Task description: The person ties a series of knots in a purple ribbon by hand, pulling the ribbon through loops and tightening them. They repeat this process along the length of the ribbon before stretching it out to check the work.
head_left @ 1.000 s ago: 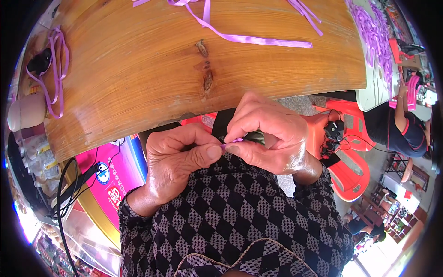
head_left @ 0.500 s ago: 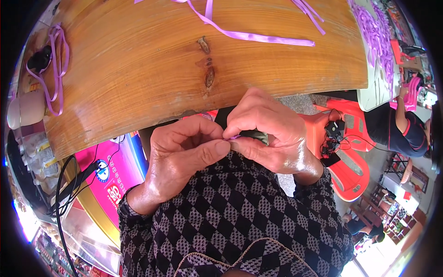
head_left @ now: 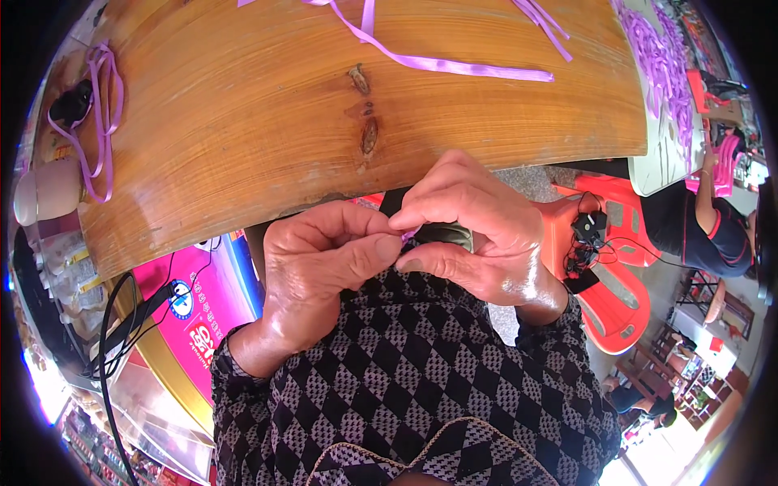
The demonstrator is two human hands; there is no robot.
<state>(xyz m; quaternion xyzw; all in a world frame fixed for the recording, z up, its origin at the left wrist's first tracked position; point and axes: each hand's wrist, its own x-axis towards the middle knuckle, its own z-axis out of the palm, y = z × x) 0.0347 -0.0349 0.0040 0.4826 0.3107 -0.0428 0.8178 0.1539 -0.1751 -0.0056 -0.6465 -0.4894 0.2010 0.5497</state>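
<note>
In front of my chest, just off the table's near edge, both hands meet over a small piece of purple ribbon (head_left: 410, 236). My left hand (head_left: 328, 255) is closed, pinching the ribbon between thumb and fingers. Curled around its other side is my right hand (head_left: 478, 231), index fingertip at the ribbon and close to the left fingertips. The right thumb tip sits slightly lower, a small gap from that index finger. Fingers hide most of the ribbon, so its shape cannot be made out.
Loose purple ribbons (head_left: 454, 66) lie on the wooden table (head_left: 243, 121), and one loops round a black object (head_left: 71, 104) at left. More ribbon (head_left: 660, 65) is heaped on a white table. Orange-red stools (head_left: 612, 316) and a seated person (head_left: 705, 223) are at right; cables (head_left: 121, 324) hang left.
My right thumb has shifted down, away from the left thumb, and more of the purple ribbon shows between the fingertips. Both hands stay in nearly the same place.
</note>
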